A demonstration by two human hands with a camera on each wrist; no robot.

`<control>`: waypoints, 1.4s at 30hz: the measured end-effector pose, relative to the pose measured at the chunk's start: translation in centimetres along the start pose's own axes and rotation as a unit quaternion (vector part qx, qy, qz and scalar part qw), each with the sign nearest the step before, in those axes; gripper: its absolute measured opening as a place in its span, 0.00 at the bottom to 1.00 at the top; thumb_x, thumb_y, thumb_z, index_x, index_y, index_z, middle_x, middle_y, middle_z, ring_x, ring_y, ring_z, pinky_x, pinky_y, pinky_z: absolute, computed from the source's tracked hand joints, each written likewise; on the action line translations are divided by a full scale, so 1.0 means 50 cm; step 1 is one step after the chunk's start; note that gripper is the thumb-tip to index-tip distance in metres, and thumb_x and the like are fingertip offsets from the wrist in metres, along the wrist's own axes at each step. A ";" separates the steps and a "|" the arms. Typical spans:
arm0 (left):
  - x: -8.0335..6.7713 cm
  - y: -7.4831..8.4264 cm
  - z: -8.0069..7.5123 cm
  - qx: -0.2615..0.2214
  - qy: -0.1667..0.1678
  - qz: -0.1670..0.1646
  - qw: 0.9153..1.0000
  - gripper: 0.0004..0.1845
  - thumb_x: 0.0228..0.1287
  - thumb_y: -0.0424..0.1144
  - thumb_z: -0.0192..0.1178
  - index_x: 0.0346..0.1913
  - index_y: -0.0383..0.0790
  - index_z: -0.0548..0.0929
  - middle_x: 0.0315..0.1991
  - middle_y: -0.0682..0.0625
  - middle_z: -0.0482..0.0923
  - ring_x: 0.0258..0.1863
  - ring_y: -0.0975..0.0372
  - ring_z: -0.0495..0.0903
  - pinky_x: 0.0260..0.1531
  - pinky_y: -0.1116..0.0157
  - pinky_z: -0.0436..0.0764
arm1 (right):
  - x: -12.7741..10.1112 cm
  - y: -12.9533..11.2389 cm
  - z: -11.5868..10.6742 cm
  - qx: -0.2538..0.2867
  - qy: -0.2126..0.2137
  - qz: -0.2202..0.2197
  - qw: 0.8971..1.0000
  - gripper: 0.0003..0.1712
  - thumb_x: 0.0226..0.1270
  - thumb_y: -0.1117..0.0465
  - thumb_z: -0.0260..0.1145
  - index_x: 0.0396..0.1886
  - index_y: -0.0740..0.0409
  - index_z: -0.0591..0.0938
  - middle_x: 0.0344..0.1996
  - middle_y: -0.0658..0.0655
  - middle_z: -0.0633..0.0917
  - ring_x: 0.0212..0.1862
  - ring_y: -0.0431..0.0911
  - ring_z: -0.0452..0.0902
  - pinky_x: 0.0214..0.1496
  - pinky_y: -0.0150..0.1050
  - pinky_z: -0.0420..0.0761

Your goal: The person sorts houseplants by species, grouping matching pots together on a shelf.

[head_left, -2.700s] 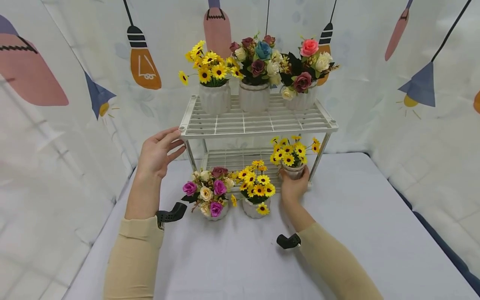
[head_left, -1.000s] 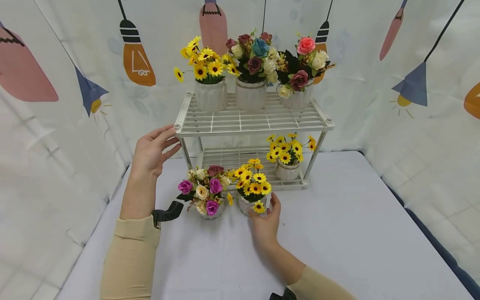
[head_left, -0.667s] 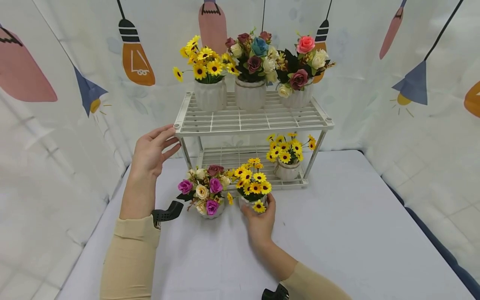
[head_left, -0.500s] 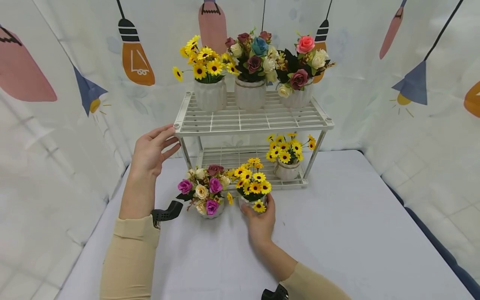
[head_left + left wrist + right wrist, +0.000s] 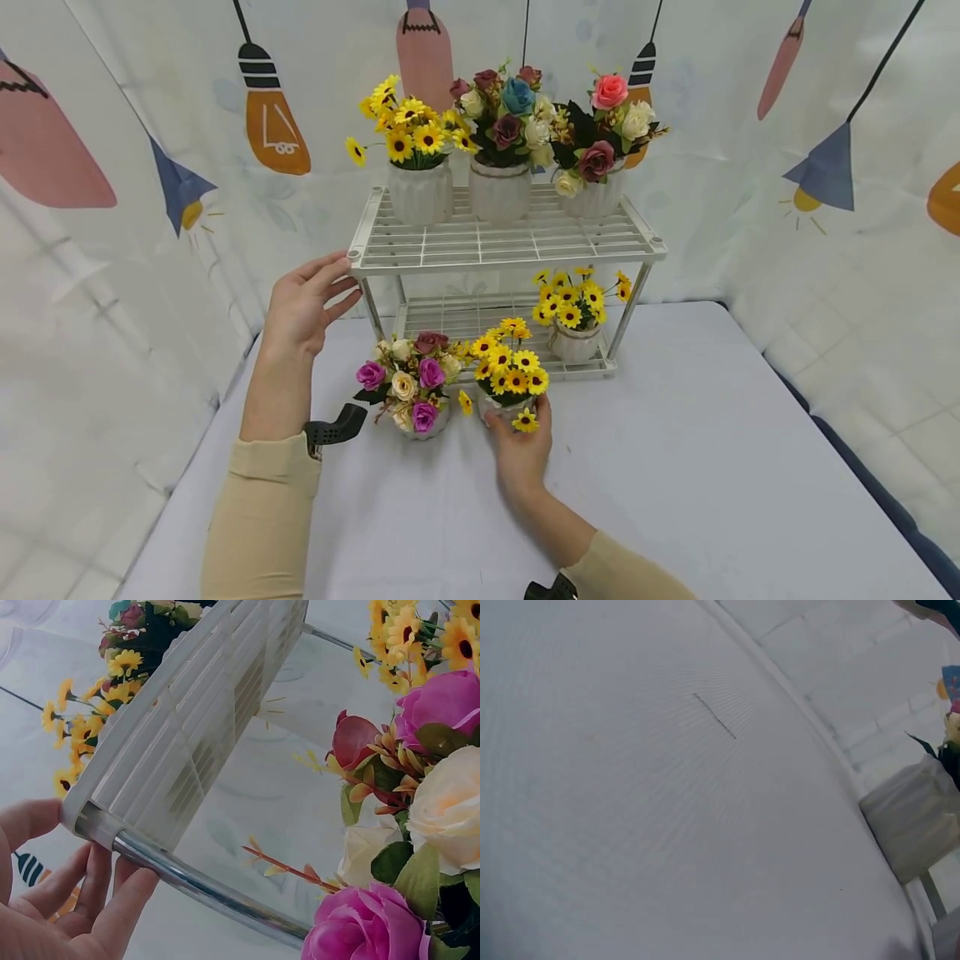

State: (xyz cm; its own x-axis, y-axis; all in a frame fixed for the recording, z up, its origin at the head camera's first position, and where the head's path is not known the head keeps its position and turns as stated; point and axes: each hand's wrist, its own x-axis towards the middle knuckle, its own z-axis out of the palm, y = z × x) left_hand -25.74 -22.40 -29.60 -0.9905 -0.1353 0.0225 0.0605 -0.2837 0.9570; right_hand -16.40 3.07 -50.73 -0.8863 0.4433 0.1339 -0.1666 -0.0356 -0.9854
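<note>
The white rack [image 5: 502, 246] fills the frame's centre; my left hand [image 5: 303, 307] rests open-fingered against its left corner. Lower centre, my right hand [image 5: 519, 450] grips the sunflower pot [image 5: 508, 407], upright, blooms pointing up. My fingers and its flowers hide most of the pot.

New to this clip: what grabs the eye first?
The white two-tier rack at the back of the table, with three white pots of bright flowers in a row on its top shelf and a sunflower pot on the right of its lower shelf. In front of it the right hand grips another sunflower pot beside a rose pot on the table. The left hand rests on the rack's top left corner.
</note>
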 end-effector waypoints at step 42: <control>0.004 -0.009 -0.002 0.041 0.009 0.002 0.999 0.29 0.66 0.46 0.73 0.65 0.34 0.80 0.49 0.51 0.85 0.53 0.58 0.83 0.49 0.65 0.85 | 0.173 -0.024 0.094 -0.015 0.053 -0.027 0.998 0.54 0.58 0.65 0.81 0.79 0.61 0.60 0.75 0.63 0.64 0.77 0.55 0.55 0.79 0.48 0.54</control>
State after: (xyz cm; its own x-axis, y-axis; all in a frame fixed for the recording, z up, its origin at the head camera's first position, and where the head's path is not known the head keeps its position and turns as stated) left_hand -25.93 -22.38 -30.02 -0.9879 -0.1535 0.0224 0.0539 -0.2045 0.9774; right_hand -25.90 2.76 -47.87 -0.8256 0.5356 0.1776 -0.1993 0.0177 -0.9798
